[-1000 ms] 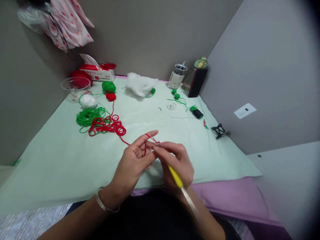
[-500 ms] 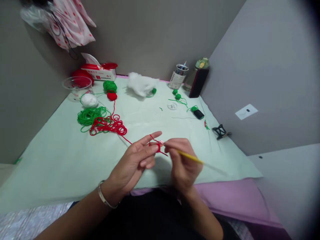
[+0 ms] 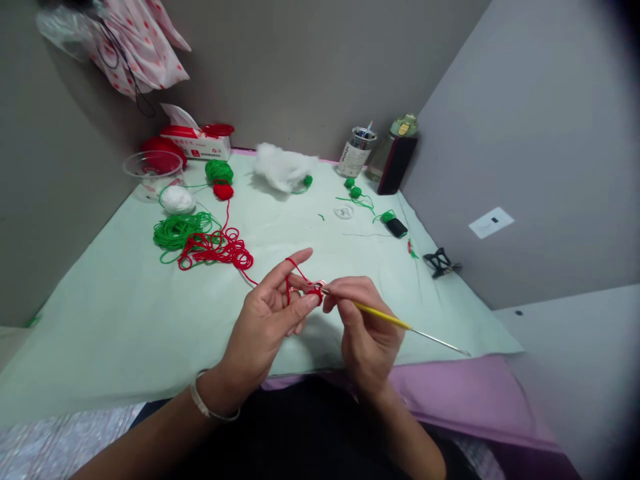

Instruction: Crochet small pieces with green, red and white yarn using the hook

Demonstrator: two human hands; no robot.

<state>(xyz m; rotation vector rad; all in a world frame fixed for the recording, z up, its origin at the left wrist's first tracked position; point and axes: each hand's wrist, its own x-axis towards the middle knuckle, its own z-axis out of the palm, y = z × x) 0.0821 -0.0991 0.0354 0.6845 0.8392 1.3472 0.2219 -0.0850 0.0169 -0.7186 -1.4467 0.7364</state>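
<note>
Between thumb and fingers, my left hand (image 3: 270, 310) pinches a small red crochet piece (image 3: 316, 293). Red yarn runs over its raised index finger and back to a loose red tangle (image 3: 217, 251) on the table. My right hand (image 3: 367, 327) grips a crochet hook (image 3: 383, 315) with a yellow handle, its metal shaft pointing out to the lower right. The hook's working tip meets the red piece; fingers partly cover that spot. Left of the red tangle lies a loose heap of green yarn (image 3: 183, 230).
At the back left stand a tissue box (image 3: 205, 147), a clear plastic cup (image 3: 155, 177) and yarn balls. White stuffing (image 3: 284, 168) lies at the back. A pen can (image 3: 357, 153), a bottle (image 3: 383, 157), small green balls (image 3: 355, 193) and a black clip (image 3: 441, 263) sit to the right.
My left index finger has lifted and moved left, stretching the red yarn higher. The left hand has tilted, and the hook's far end has swung slightly and shows more sharply.
</note>
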